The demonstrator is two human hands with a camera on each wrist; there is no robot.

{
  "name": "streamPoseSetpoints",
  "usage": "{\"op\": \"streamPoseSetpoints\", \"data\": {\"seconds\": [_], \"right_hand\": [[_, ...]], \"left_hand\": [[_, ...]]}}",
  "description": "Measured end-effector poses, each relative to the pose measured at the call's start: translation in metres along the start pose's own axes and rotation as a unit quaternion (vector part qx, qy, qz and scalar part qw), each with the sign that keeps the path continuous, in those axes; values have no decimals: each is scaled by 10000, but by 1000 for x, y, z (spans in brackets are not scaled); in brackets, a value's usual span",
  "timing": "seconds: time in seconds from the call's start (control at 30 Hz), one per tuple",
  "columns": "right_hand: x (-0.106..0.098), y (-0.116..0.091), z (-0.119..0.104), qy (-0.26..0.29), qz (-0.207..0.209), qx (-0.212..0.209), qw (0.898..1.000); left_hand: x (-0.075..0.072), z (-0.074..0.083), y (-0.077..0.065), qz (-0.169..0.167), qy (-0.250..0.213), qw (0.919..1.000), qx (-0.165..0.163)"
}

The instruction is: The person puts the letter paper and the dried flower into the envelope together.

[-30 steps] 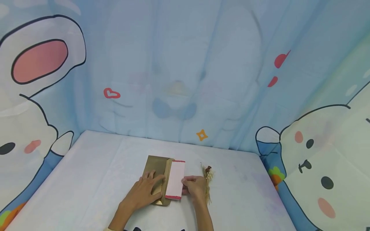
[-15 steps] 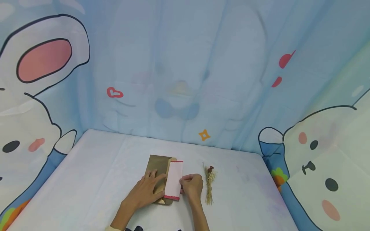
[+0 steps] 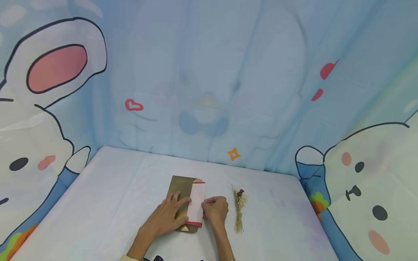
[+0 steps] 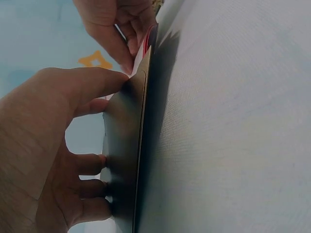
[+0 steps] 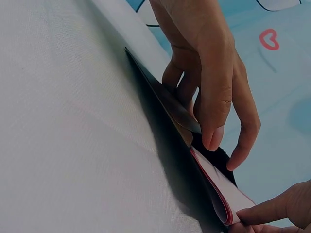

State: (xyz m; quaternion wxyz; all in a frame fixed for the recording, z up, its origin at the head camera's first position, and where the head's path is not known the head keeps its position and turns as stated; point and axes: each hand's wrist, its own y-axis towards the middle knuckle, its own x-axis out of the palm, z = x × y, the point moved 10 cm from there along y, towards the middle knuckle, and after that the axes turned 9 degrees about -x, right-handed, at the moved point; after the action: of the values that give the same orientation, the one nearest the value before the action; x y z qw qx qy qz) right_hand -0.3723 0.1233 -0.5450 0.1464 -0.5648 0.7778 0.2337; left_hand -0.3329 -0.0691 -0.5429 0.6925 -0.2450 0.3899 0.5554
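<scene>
A gold envelope [image 3: 180, 184] lies on the white cloth, its opening toward the right. Into that opening reaches a folded pale pink card [image 3: 196, 203] with red trim along its short ends; its left part is hidden by the envelope. My left hand [image 3: 166, 214] rests spread over the envelope, and its fingertips [image 4: 95, 209] press on the surface in the left wrist view. At the card's right edge, my right hand [image 3: 216, 210] pinches the card between thumb and fingers. The right wrist view shows the card's rounded fold [image 5: 224, 213] at those fingers.
To the right of my right hand lies a small bunch of dried flowers [image 3: 240, 210] with a dark red bloom. The white cloth [image 3: 111, 203] covers the table, and a blue curtain [image 3: 202, 72] with cartoon animals hangs behind and at both sides.
The pink card has slid left, deeper into the envelope, and less of it shows. My right hand has moved left with it; my left hand keeps its place on the envelope.
</scene>
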Motion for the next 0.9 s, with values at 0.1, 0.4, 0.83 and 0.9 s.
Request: {"op": "streamPoseSetpoints", "data": {"seconds": [0.1, 0.4, 0.83, 0.9], "right_hand": [[0, 0, -2, -14, 11, -65, 10000], [1, 1, -3, -112, 22, -133, 9998], [4, 2, -6, -265, 77, -248, 9993], [4, 2, -6, -288, 84, -260, 9992]], "left_hand": [[0, 0, 0, 20, 34, 10000, 4], [-2, 1, -2, 7, -93, 10000, -6], [-3, 1, 0, 86, -25, 10000, -4], [-4, 1, 0, 78, -51, 10000, -13]]}}
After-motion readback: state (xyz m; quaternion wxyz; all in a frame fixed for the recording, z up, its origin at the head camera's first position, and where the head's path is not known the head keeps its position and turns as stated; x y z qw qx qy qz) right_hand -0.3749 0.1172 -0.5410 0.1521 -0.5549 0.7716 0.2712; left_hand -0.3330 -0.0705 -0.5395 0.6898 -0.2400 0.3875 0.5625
